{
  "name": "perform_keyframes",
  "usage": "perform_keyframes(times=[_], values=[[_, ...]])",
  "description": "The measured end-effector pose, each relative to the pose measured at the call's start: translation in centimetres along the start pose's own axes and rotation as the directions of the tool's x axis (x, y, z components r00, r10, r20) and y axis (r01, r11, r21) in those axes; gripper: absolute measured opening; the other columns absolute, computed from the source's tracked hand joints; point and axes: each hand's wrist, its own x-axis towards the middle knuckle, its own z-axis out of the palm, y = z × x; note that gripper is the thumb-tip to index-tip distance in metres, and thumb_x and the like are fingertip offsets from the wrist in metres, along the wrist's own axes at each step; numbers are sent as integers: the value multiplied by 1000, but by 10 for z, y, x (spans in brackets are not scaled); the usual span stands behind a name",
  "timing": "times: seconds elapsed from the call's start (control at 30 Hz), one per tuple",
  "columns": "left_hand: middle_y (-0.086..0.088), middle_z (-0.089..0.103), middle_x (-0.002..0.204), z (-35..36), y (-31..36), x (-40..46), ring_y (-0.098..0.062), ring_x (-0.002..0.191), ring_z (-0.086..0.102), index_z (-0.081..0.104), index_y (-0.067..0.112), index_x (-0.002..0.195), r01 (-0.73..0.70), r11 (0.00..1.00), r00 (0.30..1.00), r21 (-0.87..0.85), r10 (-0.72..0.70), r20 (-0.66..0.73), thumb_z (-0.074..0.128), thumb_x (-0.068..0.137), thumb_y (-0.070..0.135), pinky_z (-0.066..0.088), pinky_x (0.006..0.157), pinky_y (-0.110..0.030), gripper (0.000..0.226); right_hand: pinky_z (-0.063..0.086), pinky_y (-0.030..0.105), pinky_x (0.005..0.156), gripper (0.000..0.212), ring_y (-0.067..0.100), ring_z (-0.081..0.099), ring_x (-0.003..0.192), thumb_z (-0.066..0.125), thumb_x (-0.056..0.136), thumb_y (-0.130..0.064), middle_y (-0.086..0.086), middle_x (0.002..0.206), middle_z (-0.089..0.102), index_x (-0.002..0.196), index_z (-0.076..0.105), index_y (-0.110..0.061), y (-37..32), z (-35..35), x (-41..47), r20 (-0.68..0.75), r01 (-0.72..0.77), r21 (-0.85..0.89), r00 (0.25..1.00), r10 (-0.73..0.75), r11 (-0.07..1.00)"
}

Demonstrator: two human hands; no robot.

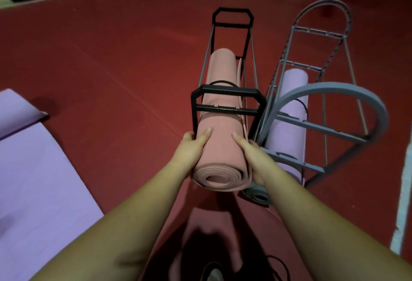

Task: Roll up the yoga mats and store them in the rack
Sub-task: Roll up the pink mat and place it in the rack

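From the head view, both hands grip a rolled pink mat point(219, 146) that lies lengthwise in the black rack point(227, 96). The left hand point(191, 149) curls round the roll's left side, thumb on top, just behind the rack's near end frame. The right hand point(252, 153) wraps the roll's right side, its fingers between the mat and the frame. The roll's near end, with its spiral showing, sticks out of the rack toward the person, just behind both hands; the rest runs forward of the hands through the frame to the rack's far end.

Just right of the right hand stands a grey rack point(334, 106) with arched ends, touching or nearly touching the black one. A rolled purple mat point(289, 129) lies in it, and a darker grey roll end point(258, 196) shows below the right wrist. Well left of the left hand, an unrolled purple mat point(33, 169) lies flat on the red floor point(111, 68).
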Motion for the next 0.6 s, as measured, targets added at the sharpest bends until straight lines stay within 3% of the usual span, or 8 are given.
perform_keyframes(times=[0.07, 0.17, 0.3, 0.43, 0.6], values=[[-2, 54, 131, 0, -4, -12, -24, 110, 54, 41, 14, 136, 80, 996, 997, -26, -80, -14, 63, 82, 68, 43, 91, -38, 80, 55, 56, 82, 88, 34, 72, 96, 77, 59, -73, 7, 116, 72, 132, 52, -31, 13, -6, -12, 64, -137, -69, 988, 142, 988], [2, 52, 118, 5, -10, -38, -22, 100, 51, 37, 25, 124, 205, 967, 977, -152, -194, 86, 62, 81, 68, 37, 82, -36, 65, 54, 53, 82, 89, 29, 73, 93, 72, 51, -83, -4, 113, 73, 126, 49, -42, 18, -3, -21, 110, -140, -188, 981, 163, 972], [-2, 65, 118, 15, -8, -41, -13, 88, 64, 46, 15, 135, 158, 944, 987, -290, -159, 19, 69, 84, 55, 42, 62, -27, 69, 59, 44, 59, 60, 21, 74, 78, 75, 76, -56, -2, 108, 73, 126, 52, -31, 11, 9, -22, 16, -42, -116, 999, 45, 992], [-6, 66, 119, 23, 2, -20, -16, 88, 65, 46, 13, 138, 156, 924, 987, -348, -155, 31, 71, 84, 51, 44, 59, -28, 70, 57, 59, 74, 67, 27, 73, 89, 77, 66, -61, -3, 105, 74, 122, 56, -33, -5, 6, -6, -25, 8, -166, 1000, -12, 986], [-7, 68, 115, 27, 8, 16, -25, 92, 70, 50, 15, 134, 126, 912, 992, -389, -128, 21, 74, 80, 54, 53, 63, -29, 71, 57, 61, 74, 63, 29, 71, 92, 78, 71, -56, 1, 108, 71, 122, 55, -28, -26, 9, 13, -62, 50, -155, 996, -60, 987]])
